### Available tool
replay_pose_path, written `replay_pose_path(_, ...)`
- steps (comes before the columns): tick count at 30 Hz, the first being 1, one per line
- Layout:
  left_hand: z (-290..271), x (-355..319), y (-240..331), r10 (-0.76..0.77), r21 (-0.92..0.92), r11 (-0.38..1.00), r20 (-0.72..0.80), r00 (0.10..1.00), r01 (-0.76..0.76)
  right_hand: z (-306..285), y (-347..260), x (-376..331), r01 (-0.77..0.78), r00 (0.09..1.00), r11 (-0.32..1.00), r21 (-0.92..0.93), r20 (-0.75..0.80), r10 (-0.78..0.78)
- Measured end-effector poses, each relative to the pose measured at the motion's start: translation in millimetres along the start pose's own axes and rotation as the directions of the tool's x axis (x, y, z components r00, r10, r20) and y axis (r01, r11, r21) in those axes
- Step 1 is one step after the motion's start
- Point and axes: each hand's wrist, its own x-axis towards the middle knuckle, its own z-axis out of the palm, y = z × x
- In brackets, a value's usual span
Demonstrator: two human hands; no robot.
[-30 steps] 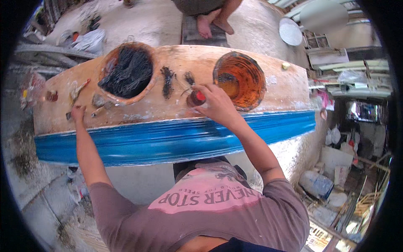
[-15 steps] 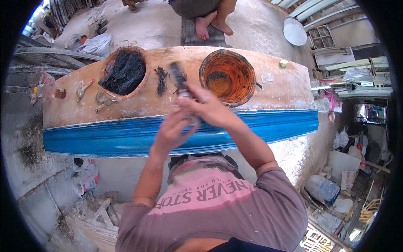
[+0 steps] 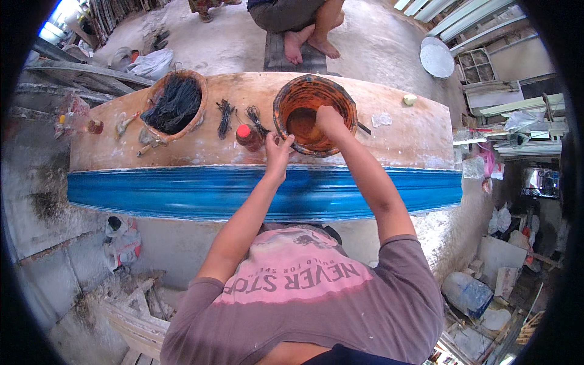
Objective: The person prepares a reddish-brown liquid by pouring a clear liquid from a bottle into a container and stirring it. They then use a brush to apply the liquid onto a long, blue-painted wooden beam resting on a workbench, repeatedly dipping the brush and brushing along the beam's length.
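An orange bucket with dark stains and a faceted rim stands on the wooden tabletop, with brown-orange liquid at its bottom. My right hand reaches inside it, fingers closed; what they hold, if anything, is hidden. At the bucket's near left rim, my left hand grips the edge between thumb and fingers. Just left of that hand is a small reddish bottle with a red cap. Behind the bottle lie two small bundles of dark cord.
The table has a blue moulded front. A clay-coloured bowl heaped with black fibre stands left, near a clear bottle. A person's bare feet show beyond the far edge. A pale lump lies right.
My right hand has gone from above the table into the bucket; the dark-ended tool it held no longer shows. My left hand has moved to the bucket's rim. The red-capped bottle is now visible.
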Motion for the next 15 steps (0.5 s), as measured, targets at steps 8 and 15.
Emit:
replay_pose_path(8,28.6,-6.7,-20.2,0.185,0.188,0.957,0.192,0.964,-0.222,70.1,20.2,34.4,0.117,0.993,0.973,-0.198,0.021,-0.115)
replay_pose_path(15,29.2,-18.0,-12.6,0.184,0.137,0.967,0.198,0.963,-0.214,49.8,12.6,4.2,0.040,0.991,0.994,0.102,-0.131,-0.026)
